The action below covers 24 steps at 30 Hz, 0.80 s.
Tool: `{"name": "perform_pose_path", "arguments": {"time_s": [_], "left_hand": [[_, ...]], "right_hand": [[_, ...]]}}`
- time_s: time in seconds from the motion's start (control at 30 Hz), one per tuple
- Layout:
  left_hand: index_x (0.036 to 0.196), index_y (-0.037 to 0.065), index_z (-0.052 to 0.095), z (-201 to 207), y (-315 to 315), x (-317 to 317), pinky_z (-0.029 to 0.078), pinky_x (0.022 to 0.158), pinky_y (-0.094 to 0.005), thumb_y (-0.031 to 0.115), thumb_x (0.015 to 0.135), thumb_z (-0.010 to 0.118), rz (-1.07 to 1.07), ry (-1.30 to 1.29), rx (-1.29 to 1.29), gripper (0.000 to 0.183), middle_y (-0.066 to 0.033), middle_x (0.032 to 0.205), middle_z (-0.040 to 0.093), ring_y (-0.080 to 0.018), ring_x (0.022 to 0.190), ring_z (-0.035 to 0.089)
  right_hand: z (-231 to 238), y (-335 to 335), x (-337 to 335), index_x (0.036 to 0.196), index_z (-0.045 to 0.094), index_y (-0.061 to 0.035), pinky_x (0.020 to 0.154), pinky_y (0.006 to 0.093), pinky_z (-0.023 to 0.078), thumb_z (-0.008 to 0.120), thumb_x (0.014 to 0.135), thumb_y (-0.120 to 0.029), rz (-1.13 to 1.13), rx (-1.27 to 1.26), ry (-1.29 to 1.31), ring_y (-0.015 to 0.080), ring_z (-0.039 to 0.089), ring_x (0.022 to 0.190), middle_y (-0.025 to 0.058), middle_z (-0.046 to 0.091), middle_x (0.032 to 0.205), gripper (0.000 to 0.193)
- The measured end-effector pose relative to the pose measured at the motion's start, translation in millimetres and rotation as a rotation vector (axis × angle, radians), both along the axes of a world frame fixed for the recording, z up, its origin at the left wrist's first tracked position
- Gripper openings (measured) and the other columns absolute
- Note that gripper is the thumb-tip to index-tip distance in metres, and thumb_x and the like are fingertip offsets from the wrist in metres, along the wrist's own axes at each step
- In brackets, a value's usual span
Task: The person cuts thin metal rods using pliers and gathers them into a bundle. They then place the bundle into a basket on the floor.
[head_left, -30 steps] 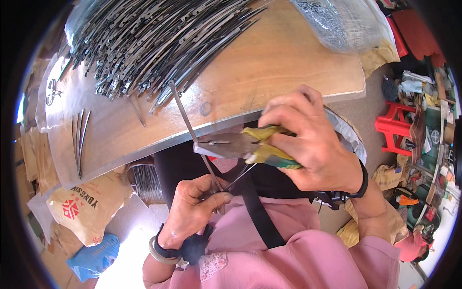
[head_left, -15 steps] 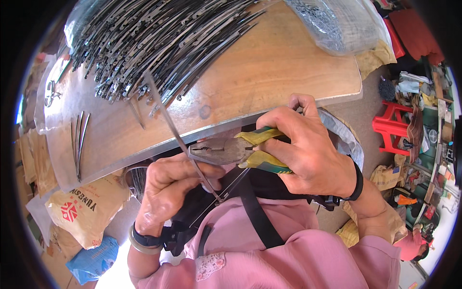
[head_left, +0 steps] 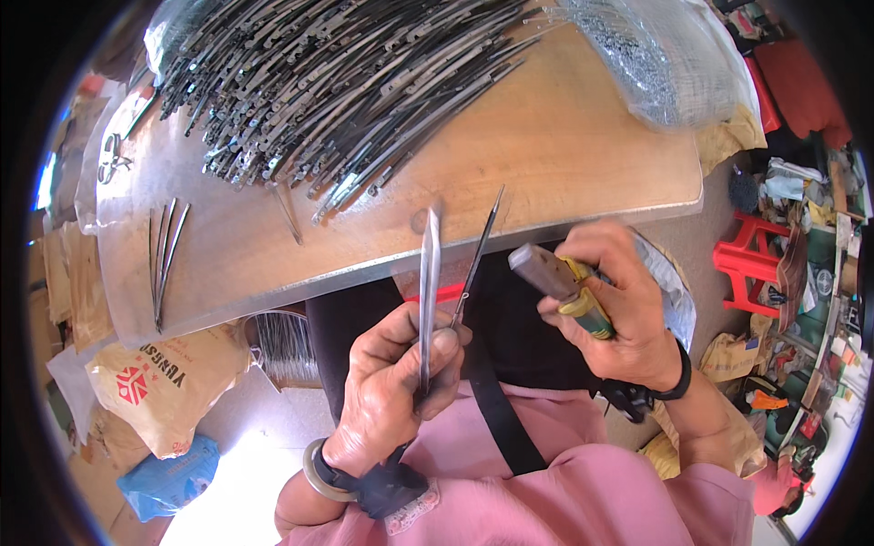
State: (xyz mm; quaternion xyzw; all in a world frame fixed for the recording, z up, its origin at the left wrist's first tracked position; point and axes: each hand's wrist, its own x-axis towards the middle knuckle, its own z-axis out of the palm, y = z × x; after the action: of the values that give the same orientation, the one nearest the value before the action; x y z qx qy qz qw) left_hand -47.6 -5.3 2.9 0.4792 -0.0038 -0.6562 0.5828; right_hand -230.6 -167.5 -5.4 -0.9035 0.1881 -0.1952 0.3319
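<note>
My left hand (head_left: 396, 364) is closed with its thumb pressed on a silver metal strip (head_left: 430, 282), which stands upright and looks smeared by motion. A second piece, a thin dark rod (head_left: 480, 250) with a pointed tip and a small loop low down, rises from the same fingers and leans right. Wrapped round a pair of pliers (head_left: 555, 278) with yellow-and-green handles is my right hand (head_left: 624, 309). The plier jaws point up and left, apart from both metal pieces; whether they are parted cannot be made out.
A big heap of thin metal strips (head_left: 346, 100) covers the far left of the wooden table (head_left: 583, 155). Several loose strips (head_left: 167, 255) lie at its left end, near scissors (head_left: 111, 156). Clear plastic bags (head_left: 646, 64) lie far right. A red stool (head_left: 748, 259) stands on the floor.
The pliers have moved right, away from the strip, and turned. My left hand has shifted right and now holds the strip and dark rod pointing up.
</note>
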Motion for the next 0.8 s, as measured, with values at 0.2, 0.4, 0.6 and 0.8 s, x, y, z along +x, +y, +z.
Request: {"name": "perform_pose_path", "arguments": {"time_s": [0.2, 0.4, 0.6, 0.8], "left_hand": [[0.096, -0.005, 0.057, 7.1, 3.2, -5.4, 0.029, 0.044, -0.0203, 0.004, 0.095, 0.058, 0.023, -0.436, -0.145, 0.009, -0.0043, 0.071, 0.055, -0.0057, 0.048, 0.04], [0.095, -0.001, 0.06, 0.4, -2.6, -6.7, 0.031, 0.045, -0.0195, 0.003, 0.094, 0.058, 0.001, -0.574, -0.087, 0.005, -0.0014, 0.069, 0.056, -0.0044, 0.049, 0.042], [0.091, 0.0, 0.058, 4.3, -4.8, 9.4, 0.027, 0.037, -0.0203, 0.004, 0.092, 0.057, 0.151, -0.655, -0.105, 0.003, -0.0029, 0.061, 0.054, -0.0067, 0.041, 0.04], [0.096, 0.001, 0.061, 1.2, 47.3, 80.6, 0.029, 0.039, -0.0202, 0.003, 0.09, 0.059, 0.236, -0.967, 0.063, 0.007, -0.0002, 0.065, 0.055, -0.0054, 0.047, 0.042]], "right_hand": [[13.4, 9.1, -4.9, 0.091, 0.07, 0.0044, 0.082, 0.0358, 0.053, 0.081, 0.073, -0.015, 0.197, 0.31, 0.097, 0.0332, 0.064, 0.099, 0.0206, 0.059, 0.118, 0.028], [10.3, 15.4, -0.4, 0.1, 0.063, 0.0027, 0.075, 0.0361, 0.054, 0.076, 0.071, -0.017, 0.29, 0.085, 0.198, 0.0304, 0.062, 0.09, 0.0159, 0.056, 0.103, 0.037], [27.1, 5.9, 31.0, 0.095, 0.061, 0.0054, 0.062, 0.0361, 0.053, 0.071, 0.079, -0.022, 0.351, 0.043, 0.213, 0.0296, 0.062, 0.081, 0.0157, 0.054, 0.091, 0.034], [66.7, -57.6, 38.4, 0.102, 0.067, -0.0015, 0.073, 0.0375, 0.055, 0.076, 0.079, -0.021, 0.185, -0.025, 0.179, 0.0301, 0.066, 0.084, 0.0173, 0.062, 0.109, 0.031]]}}
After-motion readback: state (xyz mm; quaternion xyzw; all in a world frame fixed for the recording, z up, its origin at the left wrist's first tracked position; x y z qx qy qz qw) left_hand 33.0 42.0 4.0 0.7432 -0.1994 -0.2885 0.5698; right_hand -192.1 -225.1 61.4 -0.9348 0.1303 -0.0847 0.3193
